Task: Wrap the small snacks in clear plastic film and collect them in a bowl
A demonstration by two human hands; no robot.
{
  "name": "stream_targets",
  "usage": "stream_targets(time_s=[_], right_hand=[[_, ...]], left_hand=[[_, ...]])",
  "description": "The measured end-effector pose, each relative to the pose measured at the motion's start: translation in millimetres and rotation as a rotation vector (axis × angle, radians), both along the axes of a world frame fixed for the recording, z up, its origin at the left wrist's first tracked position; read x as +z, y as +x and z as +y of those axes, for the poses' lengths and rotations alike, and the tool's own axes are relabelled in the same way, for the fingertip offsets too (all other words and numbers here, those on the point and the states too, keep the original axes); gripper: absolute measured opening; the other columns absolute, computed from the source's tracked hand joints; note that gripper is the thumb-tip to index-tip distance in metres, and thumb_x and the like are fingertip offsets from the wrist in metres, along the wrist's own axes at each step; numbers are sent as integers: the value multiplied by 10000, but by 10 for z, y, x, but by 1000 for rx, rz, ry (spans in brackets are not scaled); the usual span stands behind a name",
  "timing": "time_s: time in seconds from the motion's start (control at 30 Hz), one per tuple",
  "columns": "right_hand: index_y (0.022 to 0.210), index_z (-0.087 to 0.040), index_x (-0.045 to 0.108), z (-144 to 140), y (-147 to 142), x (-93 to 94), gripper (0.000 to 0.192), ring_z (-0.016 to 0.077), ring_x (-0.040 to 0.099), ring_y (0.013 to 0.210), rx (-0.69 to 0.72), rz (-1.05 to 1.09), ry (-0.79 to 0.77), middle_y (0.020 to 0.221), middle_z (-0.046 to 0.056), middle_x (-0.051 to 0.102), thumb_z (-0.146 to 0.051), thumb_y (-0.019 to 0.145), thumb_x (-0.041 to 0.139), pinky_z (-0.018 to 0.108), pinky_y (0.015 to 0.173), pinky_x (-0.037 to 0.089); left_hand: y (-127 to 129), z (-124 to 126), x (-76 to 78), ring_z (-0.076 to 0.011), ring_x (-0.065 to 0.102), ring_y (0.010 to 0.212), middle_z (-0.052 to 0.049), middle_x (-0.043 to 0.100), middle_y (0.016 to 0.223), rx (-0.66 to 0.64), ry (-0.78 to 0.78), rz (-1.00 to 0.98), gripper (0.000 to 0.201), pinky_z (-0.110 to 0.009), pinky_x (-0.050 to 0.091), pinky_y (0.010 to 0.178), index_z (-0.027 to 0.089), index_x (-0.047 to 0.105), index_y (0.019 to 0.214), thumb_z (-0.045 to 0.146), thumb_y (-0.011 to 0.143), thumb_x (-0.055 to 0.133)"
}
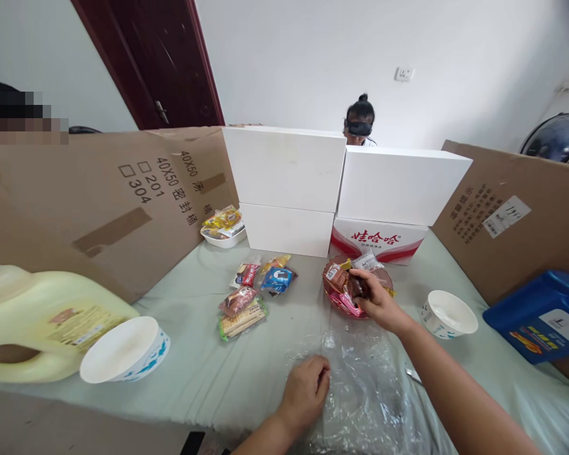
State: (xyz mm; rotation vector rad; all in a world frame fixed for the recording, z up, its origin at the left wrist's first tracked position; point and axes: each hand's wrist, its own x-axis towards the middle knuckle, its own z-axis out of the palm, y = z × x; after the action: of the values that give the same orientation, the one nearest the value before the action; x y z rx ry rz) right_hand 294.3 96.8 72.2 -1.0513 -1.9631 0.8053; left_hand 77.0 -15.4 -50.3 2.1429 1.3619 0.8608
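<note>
The right hand (377, 300) is reaching forward over the table and is closing its fingers around a dark brown snack packet (355, 285). The packet is sitting right at the fingertips, at the near edge of a reddish basket (334, 302) that is holding several other wrapped snacks. The hand is covering the right part of this basket.

The left hand (307, 388) is lying low, close to the body, with the fingers curled narrow and pinching the left edge of a clear plastic bag (370, 385). The bag is spreading flat on the pale green tablecloth (203, 373), between the two forearms and just in front of the basket.

To the left of the basket, a small group of snack packets (253, 294) is lying loose on the cloth, well apart from both hands. A white paper bowl (448, 313) is standing just to the right of the right wrist, and a second white bowl (123, 351) is standing far at the left, touching a pale yellow jug (42, 322). White boxes (284, 189) are standing stacked behind the basket, and another person's head (359, 120) is showing above them.
</note>
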Motion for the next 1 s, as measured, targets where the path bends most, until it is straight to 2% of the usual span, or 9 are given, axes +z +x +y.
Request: stream_targets(time_s=[0.13, 0.33, 0.43, 0.5, 0.6, 0.7, 0.8, 0.9, 1.0], right_hand=[[1309, -216, 471, 267, -246, -66, 596, 204, 528, 1168, 166, -156, -109, 1272, 57, 561, -130, 721, 520, 390, 1023, 400], [1343, -168, 415, 403, -401, -376, 625, 214, 504, 1213, 67, -167, -62, 1317, 106, 527, -137, 727, 518, 409, 1036, 385], [1380, -187, 398, 348, -355, -474, 707, 268, 405, 1315, 14, -199, -16, 1398, 130, 467, -166, 700, 592, 473, 1095, 302], [1452, -218, 303, 279, -299, -489, 810, 294, 334, 1365, -30, -217, -3, 1470, 134, 390, -209, 710, 629, 515, 1115, 252], [1498, -201, 195, 93, -211, -464, 857, 309, 333, 1365, -150, -247, 74, 1481, 158, 366, -275, 763, 629, 536, 1108, 266], [1422, -189, 360, -253, -128, -483, 584, 289, 438, 1283, -245, -272, 247, 1349, 152, 507, -289, 872, 529, 512, 1070, 344], [1258, -229, 544, -717, -24, -667, 340, 246, 554, 1136, -183, -350, 262, 1176, 112, 622, -278, 938, 440, 458, 990, 438], [1302, -226, 536, -1121, 120, -990, 389, 264, 502, 1230, -106, -588, 191, 1302, 116, 578, -310, 925, 488, 492, 1024, 411], [1422, -213, 421, -1340, 262, -1223, 569, 317, 326, 1384, -135, -748, 154, 1478, 126, 420, -394, 897, 546, 568, 1088, 317]], left_hand=[[-3, 6, -32, -194, 623, 711, -46, 669, 788, 11, 0, -7, 158, -287, 456, 658, 194, 613, 840, 165, 847, 457], [-1, 15, -64, -197, 621, 717, -44, 667, 780, 19, 5, -13, 149, -291, 448, 661, 191, 612, 825, 162, 834, 467], [-1, 19, -49, -196, 623, 723, -42, 668, 779, 12, 11, -22, 151, -290, 450, 665, 195, 613, 820, 165, 835, 465], [-2, 24, -27, -196, 622, 719, -44, 668, 778, 3, 13, -23, 155, -291, 454, 664, 194, 615, 822, 171, 840, 463], [-9, 25, 14, -197, 624, 721, -48, 672, 787, -7, 1, -28, 167, -296, 462, 671, 191, 619, 831, 178, 853, 454], [-17, 16, 41, -198, 628, 738, -52, 674, 801, -9, -4, -32, 176, -304, 477, 694, 189, 625, 852, 182, 861, 449], [-9, 4, 46, -194, 630, 750, -50, 668, 807, -18, -10, -11, 180, -306, 491, 716, 187, 631, 866, 182, 868, 452], [20, 1, 51, -208, 644, 874, -69, 673, 972, -17, -20, 83, 211, -327, 506, 791, 191, 641, 998, 167, 847, 495], [30, 19, 103, -262, 633, 1038, -130, 555, 1307, -4, -95, 227, 460, -379, 507, 882, 183, 552, 1260, 179, 801, 588]])
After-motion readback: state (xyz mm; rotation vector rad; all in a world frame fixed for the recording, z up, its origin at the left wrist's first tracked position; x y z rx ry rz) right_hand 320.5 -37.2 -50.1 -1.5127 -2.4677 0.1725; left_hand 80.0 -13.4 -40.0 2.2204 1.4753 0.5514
